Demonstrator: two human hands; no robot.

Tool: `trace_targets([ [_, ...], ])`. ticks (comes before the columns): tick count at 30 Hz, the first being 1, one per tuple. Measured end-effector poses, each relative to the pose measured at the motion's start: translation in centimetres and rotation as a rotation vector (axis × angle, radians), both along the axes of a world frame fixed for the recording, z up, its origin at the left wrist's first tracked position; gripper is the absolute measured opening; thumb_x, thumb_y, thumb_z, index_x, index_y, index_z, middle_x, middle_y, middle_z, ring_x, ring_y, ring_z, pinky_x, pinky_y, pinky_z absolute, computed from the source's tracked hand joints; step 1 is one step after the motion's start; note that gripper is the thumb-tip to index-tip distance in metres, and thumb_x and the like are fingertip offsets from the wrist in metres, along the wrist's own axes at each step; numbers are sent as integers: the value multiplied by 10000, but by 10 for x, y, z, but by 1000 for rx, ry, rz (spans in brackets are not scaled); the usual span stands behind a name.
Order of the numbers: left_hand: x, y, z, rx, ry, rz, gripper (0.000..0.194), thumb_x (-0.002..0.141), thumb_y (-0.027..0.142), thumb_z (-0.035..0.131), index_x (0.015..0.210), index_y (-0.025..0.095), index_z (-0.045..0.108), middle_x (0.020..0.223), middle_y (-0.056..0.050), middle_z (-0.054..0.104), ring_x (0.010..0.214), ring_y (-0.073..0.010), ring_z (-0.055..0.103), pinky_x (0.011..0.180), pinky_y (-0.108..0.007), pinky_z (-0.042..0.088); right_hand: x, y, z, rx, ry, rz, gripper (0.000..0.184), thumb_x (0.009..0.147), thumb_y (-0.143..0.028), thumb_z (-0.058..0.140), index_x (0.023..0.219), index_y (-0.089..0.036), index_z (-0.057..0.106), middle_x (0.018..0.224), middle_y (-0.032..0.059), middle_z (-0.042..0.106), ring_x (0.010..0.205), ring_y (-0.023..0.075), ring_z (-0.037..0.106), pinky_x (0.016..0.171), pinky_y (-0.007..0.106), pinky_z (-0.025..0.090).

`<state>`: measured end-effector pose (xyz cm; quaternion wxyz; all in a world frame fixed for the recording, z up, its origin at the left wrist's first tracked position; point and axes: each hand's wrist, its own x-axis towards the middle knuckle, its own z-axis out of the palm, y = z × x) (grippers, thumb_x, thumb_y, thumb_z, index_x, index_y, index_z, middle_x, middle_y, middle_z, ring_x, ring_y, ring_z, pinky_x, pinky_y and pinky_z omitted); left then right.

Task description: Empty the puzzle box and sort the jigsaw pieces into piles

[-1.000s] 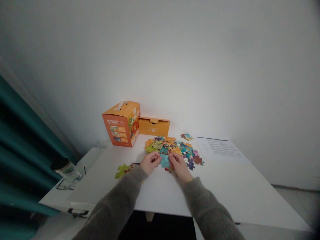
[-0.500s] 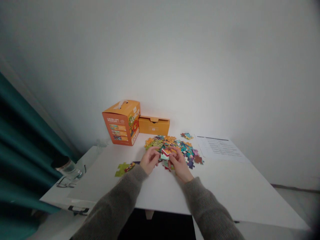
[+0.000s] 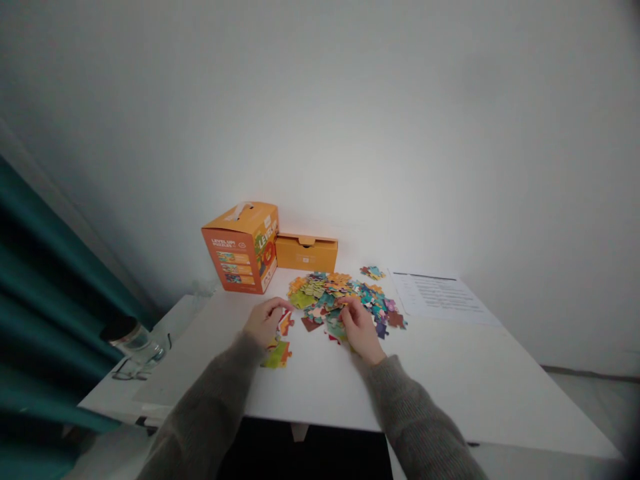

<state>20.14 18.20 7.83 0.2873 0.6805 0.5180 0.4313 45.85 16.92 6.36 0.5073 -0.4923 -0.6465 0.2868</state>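
My left hand [image 3: 265,323] is at the left of the heap, its thumb and fingers closed on a red, white and orange puzzle piece [image 3: 286,323]. Just below that hand lies a green and orange puzzle piece [image 3: 278,355], partly covered by the wrist. At the near edge of the puzzle heap [image 3: 320,288] is my right hand [image 3: 362,332], fingers curled together over the pieces; what they pinch is hidden. Beside its fingertips lies a pale green piece [image 3: 334,325], and a brown piece [image 3: 311,324] sits at the heap's front left.
An orange puzzle box [image 3: 235,257] and a lower yellow-orange box [image 3: 306,255] stand against the wall. A small group of pieces [image 3: 373,272] lies behind the heap. To the right is a printed sheet [image 3: 440,297]; at far left are a lidded glass jar [image 3: 137,341] and eyeglasses [image 3: 129,372].
Both hands were together over a piece, which turned from its blue back to its red and orange face. My left hand has since moved left with it; my right hand stays by the heap.
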Motion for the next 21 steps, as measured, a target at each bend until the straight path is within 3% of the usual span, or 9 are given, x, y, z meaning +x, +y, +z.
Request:
trace_targets([
  [4, -38, 5, 1, 124, 401, -21, 179, 704, 154, 430, 636, 189, 591, 721, -38, 608, 784, -198, 565, 767, -326, 445, -4, 1, -8, 170, -363, 117, 221, 920, -176, 451, 1042, -204, 634, 937, 59, 651, 898, 210, 573, 831, 354, 439],
  [10, -56, -1, -19, 2, 705, 52, 211, 748, 167, 477, 779, 205, 682, 933, -71, 656, 970, -266, 558, 849, -410, 420, -14, 1, -5, 271, -723, 56, 255, 922, -156, 488, 1095, -213, 666, 1008, 85, 615, 993, 242, 511, 882, 378, 386],
  [13, -60, -6, -19, 45, 690, 35, 353, 715, 112, 475, 982, 227, 675, 1094, -65, 650, 1080, -278, 542, 881, -427, 420, -18, 0, 0, 284, -840, 40, 268, 926, -159, 493, 1128, -226, 655, 1013, 79, 621, 1019, 244, 500, 898, 379, 360],
  [16, -55, -9, -11, 130, 570, -38, 345, 759, 121, 452, 1043, 200, 632, 1070, -70, 656, 1027, -239, 579, 904, -393, 442, -23, -2, 3, 264, -927, -25, 219, 937, -220, 507, 1096, -229, 658, 1021, 89, 618, 1037, 259, 494, 893, 392, 343],
  [21, -9, -7, 6, 177, 480, -205, 238, 854, 185, 450, 1002, 195, 636, 937, -56, 680, 905, -203, 616, 859, -338, 456, -24, -6, 2, 225, -942, -111, 191, 930, -376, 555, 1028, -239, 646, 1068, 102, 605, 1053, 279, 487, 870, 406, 336],
])
